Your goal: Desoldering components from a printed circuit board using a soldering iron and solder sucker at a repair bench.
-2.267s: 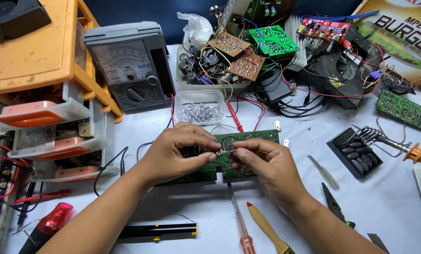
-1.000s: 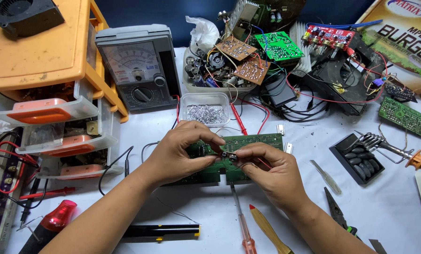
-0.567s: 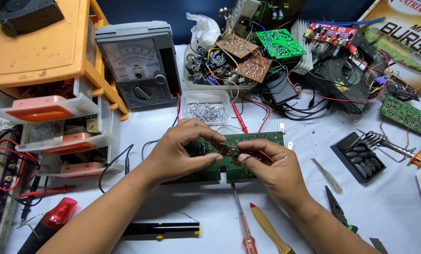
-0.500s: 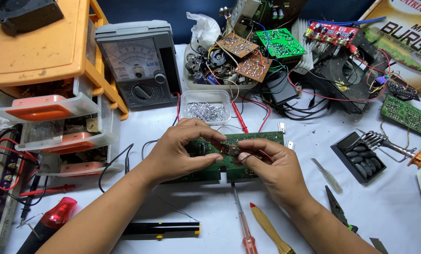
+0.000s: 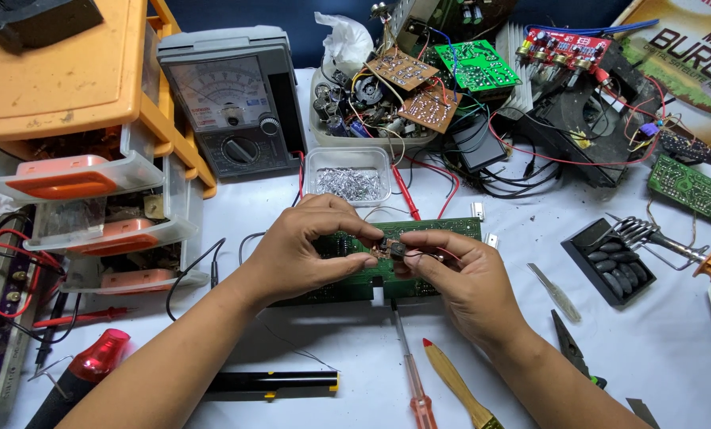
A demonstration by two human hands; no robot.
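A small part (image 5: 388, 249) with thin leads is pinched between the fingertips of both hands, just above the green board (image 5: 443, 230). It looks light and fragile, best held by its body. The left hand (image 5: 304, 254) and right hand (image 5: 459, 278) are closed on it. A screwdriver (image 5: 409, 357) and brush (image 5: 455, 385) lie nearer than the board; bare cloth between gives room.

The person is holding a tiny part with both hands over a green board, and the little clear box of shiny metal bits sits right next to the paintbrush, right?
Not quite. In the head view, the clear box sits beside the grey meter, beyond both hands. The paintbrush lies nearer the person. The tiny part and green board are right.
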